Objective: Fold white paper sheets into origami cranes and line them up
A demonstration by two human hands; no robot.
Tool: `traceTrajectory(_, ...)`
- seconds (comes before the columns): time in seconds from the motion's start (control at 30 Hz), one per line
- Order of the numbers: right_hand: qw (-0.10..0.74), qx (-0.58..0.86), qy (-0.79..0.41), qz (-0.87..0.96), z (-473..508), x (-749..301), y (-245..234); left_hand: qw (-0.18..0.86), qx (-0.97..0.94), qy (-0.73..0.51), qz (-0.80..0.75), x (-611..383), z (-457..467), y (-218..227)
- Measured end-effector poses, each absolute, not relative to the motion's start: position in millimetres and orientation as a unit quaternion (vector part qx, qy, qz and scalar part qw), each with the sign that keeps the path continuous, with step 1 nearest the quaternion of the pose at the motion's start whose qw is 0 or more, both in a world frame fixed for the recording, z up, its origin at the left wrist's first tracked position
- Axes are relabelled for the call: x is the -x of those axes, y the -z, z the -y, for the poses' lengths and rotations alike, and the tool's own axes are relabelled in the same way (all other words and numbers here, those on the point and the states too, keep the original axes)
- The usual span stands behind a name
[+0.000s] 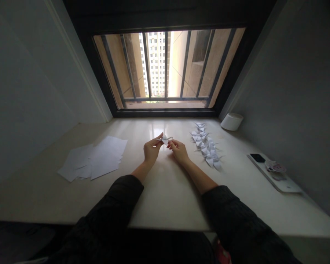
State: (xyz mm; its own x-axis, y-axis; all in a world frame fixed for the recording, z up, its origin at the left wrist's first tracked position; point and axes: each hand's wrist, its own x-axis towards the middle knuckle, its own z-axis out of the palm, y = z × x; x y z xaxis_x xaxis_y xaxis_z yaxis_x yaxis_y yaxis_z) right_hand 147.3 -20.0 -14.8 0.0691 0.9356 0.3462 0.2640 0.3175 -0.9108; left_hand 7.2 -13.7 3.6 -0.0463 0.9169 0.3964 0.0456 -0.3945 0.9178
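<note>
1. Crane (165,141), btwn the two hands, over the mid sill; long axis runs approx. L–R, its points spread sideways. Clearance above the sill: can't tell.
2. L hand (152,149): on crane's L side, the nearer of the two, its fingers overlapping the body. Thumb and fingers closed in a pinch w/ paper btwn them.
3. R hand (178,151): on crane's R, slightly nearer the viewer. Fingers curled, almost closed, tips at crane's lower R edge; contact looks likely, but can't tell whether they pinch or only steady it.
4. Crane, appearance: plain white, small; pale rounded bump on top, body tapering downward, thin point out each side, R one bent near its end. Finer creases too small to read.
5. Crane row (206,145), R of the hands: many similar white folded pcs., close-packed, overlapping, running far to near; exact no. unclear.
6. Sheets (106,156), L of the hands: loose white paper, flat, fanned, edges overlapping.
7. Far R: white tub (232,121), tilted by the wall. Near R: slab (287,184), prob. a phone, w/ a small round pc. on it.
8. Sill (165,205): pale, glossy; barred window (165,66) at far side.
</note>
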Motion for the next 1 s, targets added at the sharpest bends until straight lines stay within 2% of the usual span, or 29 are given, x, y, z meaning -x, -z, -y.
traceTrajectory(0.2, 0.578, 0.441, -0.418, 0.545, 24, -140, 7, 0.337, -0.578, -0.602, -0.435, -3, 10, 0)
traceTrajectory(0.5, 0.554, 0.450, -0.498, 0.493, 23, -138, 8, 0.307, -0.605, -0.582, -0.448, -3, 14, 2)
traceTrajectory(0.63, 0.565, 0.439, -0.504, 0.484, 24, -137, 7, 0.316, -0.609, -0.577, -0.443, -3, 11, 5)
traceTrajectory(0.83, 0.594, 0.421, -0.478, 0.492, 27, -135, 1, 0.382, -0.576, -0.595, -0.410, -6, 6, 10)
traceTrajectory(1.0, 0.574, 0.430, -0.470, 0.514, 28, -136, -1, 0.362, -0.575, -0.593, -0.432, -5, 9, 7)
